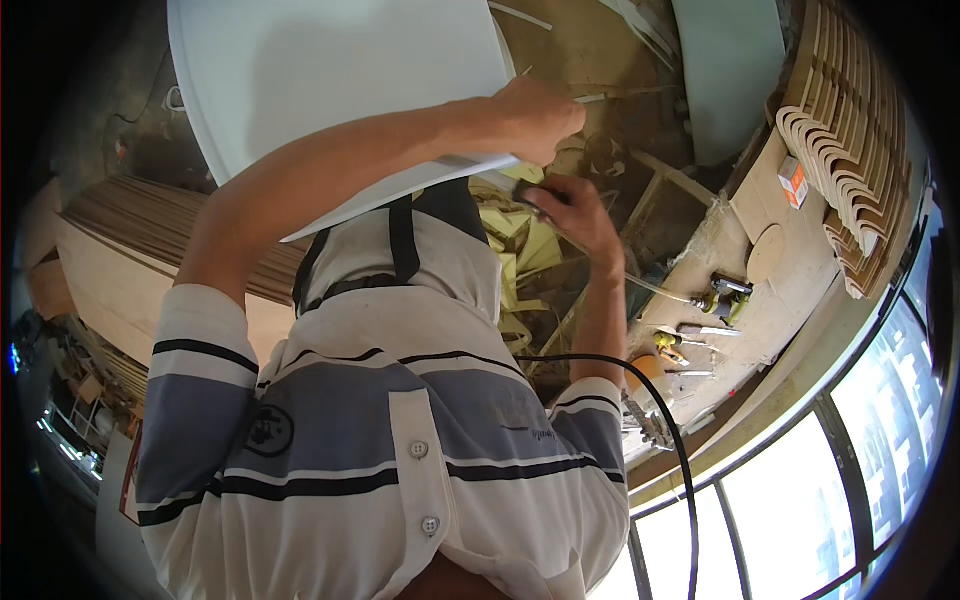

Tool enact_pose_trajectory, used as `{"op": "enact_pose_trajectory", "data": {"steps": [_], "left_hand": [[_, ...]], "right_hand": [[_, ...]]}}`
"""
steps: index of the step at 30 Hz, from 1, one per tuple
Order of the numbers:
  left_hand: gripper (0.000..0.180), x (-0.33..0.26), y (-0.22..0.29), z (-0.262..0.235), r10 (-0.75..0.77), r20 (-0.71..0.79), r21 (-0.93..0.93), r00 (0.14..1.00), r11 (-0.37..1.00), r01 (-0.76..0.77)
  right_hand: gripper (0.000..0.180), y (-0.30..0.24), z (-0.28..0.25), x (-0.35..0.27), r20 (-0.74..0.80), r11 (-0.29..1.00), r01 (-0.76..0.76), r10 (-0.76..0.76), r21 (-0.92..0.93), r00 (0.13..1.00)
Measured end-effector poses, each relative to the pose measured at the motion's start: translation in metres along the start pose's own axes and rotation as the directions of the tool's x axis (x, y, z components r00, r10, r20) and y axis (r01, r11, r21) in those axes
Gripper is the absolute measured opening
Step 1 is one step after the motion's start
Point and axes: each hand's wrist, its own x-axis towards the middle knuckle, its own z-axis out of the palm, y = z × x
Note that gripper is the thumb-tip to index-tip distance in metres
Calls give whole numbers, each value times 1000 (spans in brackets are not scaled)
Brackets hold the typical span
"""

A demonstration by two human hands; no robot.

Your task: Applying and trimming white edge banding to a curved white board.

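Note:
A large white panel [370, 70] with a thin raised edge extends in front of me and slants down to a near corner by my hands. My left hand [540, 118] is curled closed at the panel's right edge. A thin pale tip shows beside its knuckles, but whatever is inside the fingers is hidden. Just below and to the right, my right hand [575, 215] grips a dark-handled tool [526, 192]. A pale, flat part seems to reach from the tool toward the panel's corner; its exact kind is unclear.
Yellowish scraps [525, 245] and wooden strips lie below my hands. At right, a workbench [785, 235] bears a green-black power tool [725, 295], a small orange-white box [792, 182] and stacked curved wood pieces [850, 140]. Long boards [150, 225] are stacked at left. A black cable [675, 430] loops beside me.

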Motion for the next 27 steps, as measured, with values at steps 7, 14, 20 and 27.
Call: {"op": "enact_pose_trajectory", "data": {"steps": [7, 14, 20, 27], "left_hand": [[23, 29, 6, -15, -36, 112, 1, 993, 999, 36], [15, 74, 15, -22, 16, -31, -55, 999, 998, -18], [16, 100, 21, -47, 84, -113, -40, 990, 995, -89], [16, 143, 37, -62, 153, -186, -96, 971, 980, -173]], "right_hand": [[26, 25, -27, -34, -13, 946, -301, 305, 122, 952], [21, -7, 23, 11, 66, 991, -42, 33, 128, 997], [22, -11, 1, -3, 97, 968, -193, 179, 160, 979], [20, -1, 10, -2, 27, 941, -215, 216, 260, 976]]}}
